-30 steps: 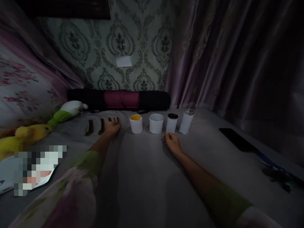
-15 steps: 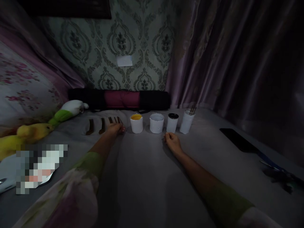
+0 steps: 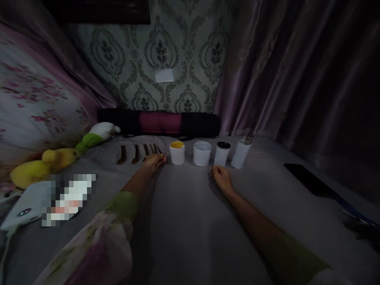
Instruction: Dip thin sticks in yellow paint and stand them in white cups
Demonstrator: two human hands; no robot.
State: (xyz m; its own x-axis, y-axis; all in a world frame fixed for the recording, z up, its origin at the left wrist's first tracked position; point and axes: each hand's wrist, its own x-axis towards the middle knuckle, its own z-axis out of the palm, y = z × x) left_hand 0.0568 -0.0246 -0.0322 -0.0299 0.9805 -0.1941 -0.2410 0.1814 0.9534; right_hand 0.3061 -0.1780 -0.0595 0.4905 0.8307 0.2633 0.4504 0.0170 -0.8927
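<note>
My left hand rests on the grey sheet with its fingers pressed together, at the right end of a row of dark brown curved pieces. The last slanted piece runs down to its fingertips; whether they grip it I cannot tell. My right hand lies closed in a loose fist, nothing showing in it, just in front of a white container with a dark top. Between the hands stand a white tub with yellow contents and a wider white tub. A tall white container holding thin sticks is at the right.
A black and maroon bolster lies along the wall. To the left are soft toys, a white device with a cable and a blurred-out item. A flat black object with a blue strap lies at the right.
The whole view has shifted, so everything appears slightly farther right. Both hands keep nearly the same places beside the brown pieces and the containers.
</note>
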